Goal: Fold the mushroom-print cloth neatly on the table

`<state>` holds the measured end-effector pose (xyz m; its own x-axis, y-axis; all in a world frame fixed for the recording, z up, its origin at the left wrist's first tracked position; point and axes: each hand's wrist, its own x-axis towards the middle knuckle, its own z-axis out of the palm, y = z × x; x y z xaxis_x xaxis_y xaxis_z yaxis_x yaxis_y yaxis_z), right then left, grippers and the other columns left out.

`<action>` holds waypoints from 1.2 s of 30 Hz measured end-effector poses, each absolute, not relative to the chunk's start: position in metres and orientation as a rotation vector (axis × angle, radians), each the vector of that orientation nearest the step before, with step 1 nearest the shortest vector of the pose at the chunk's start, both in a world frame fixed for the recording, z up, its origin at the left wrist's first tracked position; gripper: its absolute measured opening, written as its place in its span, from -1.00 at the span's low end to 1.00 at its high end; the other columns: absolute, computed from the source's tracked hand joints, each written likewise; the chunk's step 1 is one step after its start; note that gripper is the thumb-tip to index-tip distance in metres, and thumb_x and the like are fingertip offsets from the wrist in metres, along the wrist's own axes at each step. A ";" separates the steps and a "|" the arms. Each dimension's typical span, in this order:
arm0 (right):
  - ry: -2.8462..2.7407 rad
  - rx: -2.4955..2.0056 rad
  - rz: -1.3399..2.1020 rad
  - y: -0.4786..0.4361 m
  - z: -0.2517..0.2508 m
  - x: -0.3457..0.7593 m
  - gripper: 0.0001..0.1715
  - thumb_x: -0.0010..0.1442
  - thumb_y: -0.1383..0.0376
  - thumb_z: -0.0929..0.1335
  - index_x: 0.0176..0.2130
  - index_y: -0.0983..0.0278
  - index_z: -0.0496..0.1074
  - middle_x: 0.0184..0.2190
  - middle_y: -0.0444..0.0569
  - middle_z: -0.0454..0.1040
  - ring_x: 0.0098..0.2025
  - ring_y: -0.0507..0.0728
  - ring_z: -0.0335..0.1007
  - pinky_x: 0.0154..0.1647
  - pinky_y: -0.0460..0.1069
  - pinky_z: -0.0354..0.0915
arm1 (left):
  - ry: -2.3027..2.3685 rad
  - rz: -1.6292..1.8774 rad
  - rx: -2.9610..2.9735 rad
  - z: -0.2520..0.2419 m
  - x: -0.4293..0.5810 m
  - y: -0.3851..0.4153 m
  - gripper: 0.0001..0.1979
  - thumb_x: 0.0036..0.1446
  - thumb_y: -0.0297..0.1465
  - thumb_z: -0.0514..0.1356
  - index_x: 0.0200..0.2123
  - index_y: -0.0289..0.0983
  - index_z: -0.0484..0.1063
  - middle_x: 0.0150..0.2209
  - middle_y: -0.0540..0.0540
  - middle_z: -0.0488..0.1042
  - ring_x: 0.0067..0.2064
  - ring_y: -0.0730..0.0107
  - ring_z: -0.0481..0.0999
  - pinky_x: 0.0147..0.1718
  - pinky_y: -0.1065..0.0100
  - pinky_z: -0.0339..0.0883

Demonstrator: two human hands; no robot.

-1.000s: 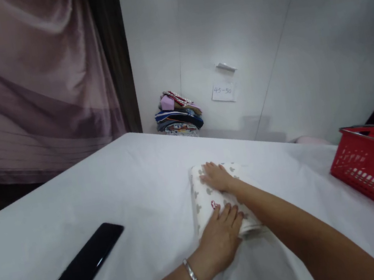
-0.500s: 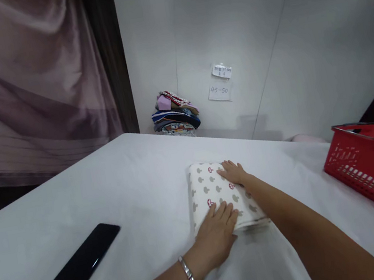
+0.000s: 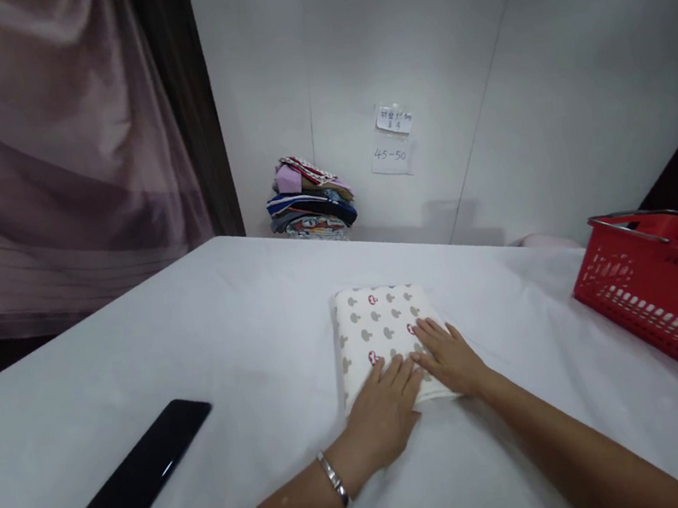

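A folded white cloth [image 3: 381,316] printed with grey and red mushroom shapes lies flat on the white-covered table [image 3: 249,338]. My left hand [image 3: 385,407], with a silver bracelet at the wrist, rests on the cloth's near left part, fingers stretched out. Beside it, my right hand [image 3: 451,357] lies flat on the near right part, fingers spread. Both palms hide some of the near edge. Neither hand grips the cloth.
A long black flat panel [image 3: 131,488] lies on the table at left. At the right stands a red plastic basket [image 3: 677,293] with a metal handle. A stack of folded clothes [image 3: 310,202] sits beyond the far edge by the wall, near paper labels [image 3: 392,154]. A pinkish curtain [image 3: 38,165] hangs at left.
My right hand has slid from the cloth's far right side toward its near edge, closer to my left hand. The left hand stays about where it was on the cloth.
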<state>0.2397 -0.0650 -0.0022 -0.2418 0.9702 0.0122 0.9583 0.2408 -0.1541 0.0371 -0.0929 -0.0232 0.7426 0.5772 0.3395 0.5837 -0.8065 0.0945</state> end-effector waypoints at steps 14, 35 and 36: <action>-1.718 -1.854 0.543 -0.065 -0.015 0.268 -0.22 0.17 0.01 0.19 0.25 0.33 0.01 0.27 0.07 -0.01 0.28 0.18 -0.09 0.23 0.08 -0.01 | -1.775 -1.038 -2.683 0.003 -0.001 -0.074 -0.54 0.15 -0.23 0.04 0.10 -0.28 0.21 0.17 -0.20 0.22 0.20 0.14 0.16 0.11 0.12 0.08; -1.756 -1.655 0.697 -0.103 -0.017 0.236 -0.17 0.11 0.02 0.25 0.26 0.26 -0.02 0.27 0.01 0.01 0.27 0.24 -0.08 0.22 0.09 0.01 | -2.493 -0.780 -2.550 0.027 -0.026 0.002 -0.62 -0.01 -0.29 0.17 -0.11 -0.34 0.40 -0.10 -0.19 0.48 -0.09 0.13 0.46 -0.16 0.33 0.27; -1.754 -1.640 0.715 -0.105 -0.014 0.235 -0.19 0.12 0.03 0.25 0.25 0.25 -0.01 0.25 0.00 0.06 0.26 0.24 -0.03 0.20 0.09 0.04 | -2.450 -0.709 -2.544 0.027 -0.027 0.001 -0.63 0.02 -0.27 0.14 -0.11 -0.34 0.40 -0.10 -0.20 0.47 -0.08 0.13 0.45 -0.15 0.32 0.27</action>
<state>0.2354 -0.1049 -0.0139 -0.0315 0.9964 0.0790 0.6574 0.0801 -0.7492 -0.0268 0.0008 0.0268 0.0498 0.9980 -0.0391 0.8227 -0.0188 0.5681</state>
